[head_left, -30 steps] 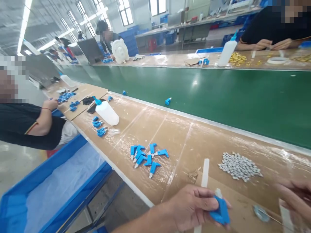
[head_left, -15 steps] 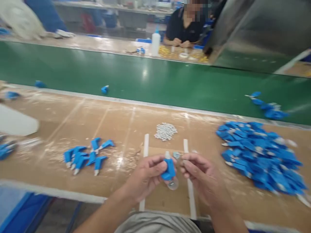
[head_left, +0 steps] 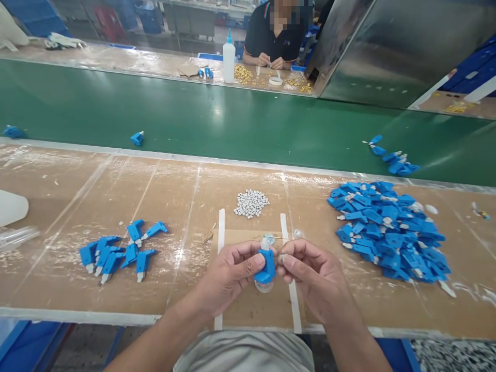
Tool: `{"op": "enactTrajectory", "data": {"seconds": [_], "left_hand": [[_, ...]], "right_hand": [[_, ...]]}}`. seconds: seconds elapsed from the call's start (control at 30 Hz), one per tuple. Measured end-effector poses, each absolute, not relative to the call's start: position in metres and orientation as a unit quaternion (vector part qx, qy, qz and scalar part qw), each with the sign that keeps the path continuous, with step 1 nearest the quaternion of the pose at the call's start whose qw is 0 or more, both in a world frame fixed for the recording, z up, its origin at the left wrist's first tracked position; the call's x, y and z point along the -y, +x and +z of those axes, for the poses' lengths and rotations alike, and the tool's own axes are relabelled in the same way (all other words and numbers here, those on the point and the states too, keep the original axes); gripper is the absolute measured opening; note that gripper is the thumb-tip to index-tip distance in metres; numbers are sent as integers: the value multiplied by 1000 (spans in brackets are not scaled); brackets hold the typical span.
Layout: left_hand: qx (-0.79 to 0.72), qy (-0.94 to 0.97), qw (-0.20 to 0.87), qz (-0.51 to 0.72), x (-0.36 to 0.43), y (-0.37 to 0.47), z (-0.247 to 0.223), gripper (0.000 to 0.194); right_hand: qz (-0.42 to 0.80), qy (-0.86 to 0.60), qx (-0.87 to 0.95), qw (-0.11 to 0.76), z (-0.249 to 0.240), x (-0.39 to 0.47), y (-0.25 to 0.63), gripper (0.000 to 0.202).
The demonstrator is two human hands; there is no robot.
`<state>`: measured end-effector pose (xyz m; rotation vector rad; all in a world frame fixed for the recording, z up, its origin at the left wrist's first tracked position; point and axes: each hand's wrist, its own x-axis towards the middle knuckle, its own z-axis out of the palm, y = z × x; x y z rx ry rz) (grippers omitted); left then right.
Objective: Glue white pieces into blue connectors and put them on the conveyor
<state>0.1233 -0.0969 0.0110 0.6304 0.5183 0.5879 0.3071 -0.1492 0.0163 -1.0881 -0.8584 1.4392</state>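
Blue plastic connector piece (head_left: 266,264) is pinched upright in the left hand (head_left: 232,274), so the right hand (head_left: 313,279), pinching something tiny, meets its white tip above the table (head_left: 174,196).

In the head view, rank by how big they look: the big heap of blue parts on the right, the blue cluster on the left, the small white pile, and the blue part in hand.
1. Big heap of blue parts
2. Left blue cluster
3. White pile
4. Blue part pinched in the left hand, close to the camera, so unsure against the white pile.
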Motion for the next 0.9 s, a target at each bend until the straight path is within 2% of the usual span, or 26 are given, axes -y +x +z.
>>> {"op": "enactTrajectory", "data": {"seconds": [0.13, 0.67, 0.9], "left_hand": [[-239, 375, 847, 291, 98, 122, 10, 29], [-254, 409, 817, 316, 99, 125, 3, 26], [-320, 454, 755, 348, 101, 128, 6, 27]], "right_hand": [[544, -496, 406, 542, 19, 155, 302, 9], [511, -512, 418, 549, 11, 155, 293, 8], [413, -584, 475, 513, 23, 155, 285, 10]]}}
